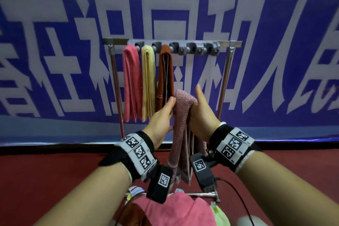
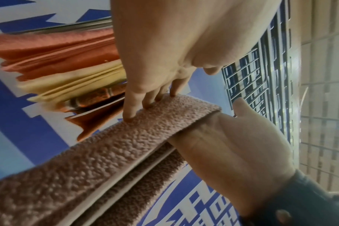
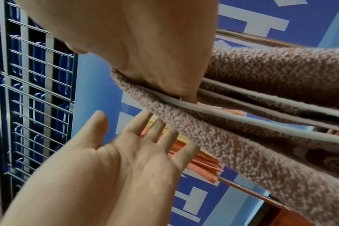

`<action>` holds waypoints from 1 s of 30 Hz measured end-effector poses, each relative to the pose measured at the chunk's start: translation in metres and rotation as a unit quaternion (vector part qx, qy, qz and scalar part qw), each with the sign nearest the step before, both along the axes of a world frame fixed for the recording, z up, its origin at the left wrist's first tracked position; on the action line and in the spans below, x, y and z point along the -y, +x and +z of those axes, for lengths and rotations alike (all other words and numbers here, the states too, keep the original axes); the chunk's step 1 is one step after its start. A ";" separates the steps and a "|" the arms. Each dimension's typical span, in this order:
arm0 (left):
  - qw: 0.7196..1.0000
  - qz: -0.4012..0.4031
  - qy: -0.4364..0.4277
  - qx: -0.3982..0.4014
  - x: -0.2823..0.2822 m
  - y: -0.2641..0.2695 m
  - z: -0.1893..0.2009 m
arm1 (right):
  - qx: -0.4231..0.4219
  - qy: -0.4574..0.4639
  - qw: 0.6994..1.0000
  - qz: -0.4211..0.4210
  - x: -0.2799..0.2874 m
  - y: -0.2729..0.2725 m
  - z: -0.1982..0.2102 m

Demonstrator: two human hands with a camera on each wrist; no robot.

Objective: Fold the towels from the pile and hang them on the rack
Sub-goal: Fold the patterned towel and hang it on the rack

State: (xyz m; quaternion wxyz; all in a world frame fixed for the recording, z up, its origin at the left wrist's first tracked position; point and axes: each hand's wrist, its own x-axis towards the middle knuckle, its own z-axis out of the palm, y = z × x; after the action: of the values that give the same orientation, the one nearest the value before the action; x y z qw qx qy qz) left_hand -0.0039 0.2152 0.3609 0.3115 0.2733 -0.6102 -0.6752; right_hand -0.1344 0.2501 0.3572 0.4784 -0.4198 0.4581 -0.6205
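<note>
A folded mauve terry towel (image 1: 182, 108) hangs doubled over the straight fingers of my right hand (image 1: 197, 102), whose thumb points up beside it. The fingers sit inside the fold (image 3: 145, 85) and are hidden there. My left hand (image 1: 167, 108) is flat, its fingertips (image 2: 130, 113) touching the towel's (image 2: 106, 152) left face near the top. The towel rack (image 1: 229, 43) stands ahead with a row of grey hooks. A pink towel (image 1: 130, 82), a yellow towel (image 1: 148, 82) and a rust-brown towel (image 1: 166, 79) hang from its left hooks. My hands are below and just right of the brown one.
The pile lies below my wrists, with a pink towel (image 1: 174, 209) and a light green one (image 1: 219, 216) by a metal bar (image 1: 201, 194). Several grey hooks (image 1: 200, 47) on the rack's right are bare. A blue banner (image 1: 275, 60) is behind, red floor beneath.
</note>
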 end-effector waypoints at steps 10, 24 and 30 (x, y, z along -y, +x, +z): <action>0.999 -0.026 -0.039 -0.028 0.009 -0.024 0.076 | -0.057 -0.017 0.997 -0.040 0.021 -0.012 0.078; 0.997 -0.006 -0.052 -0.048 0.073 -0.072 0.134 | -0.045 0.007 0.995 -0.093 0.114 -0.072 0.127; 0.997 0.035 -0.053 -0.047 0.127 -0.101 0.138 | -0.076 0.023 0.992 -0.093 0.161 -0.099 0.132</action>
State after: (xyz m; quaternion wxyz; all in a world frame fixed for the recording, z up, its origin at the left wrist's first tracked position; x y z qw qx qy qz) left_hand -0.1052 0.0886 0.4991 0.3772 0.2456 -0.6200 -0.6426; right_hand -0.2334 0.0894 0.4894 0.3919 -0.4104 0.5446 -0.6175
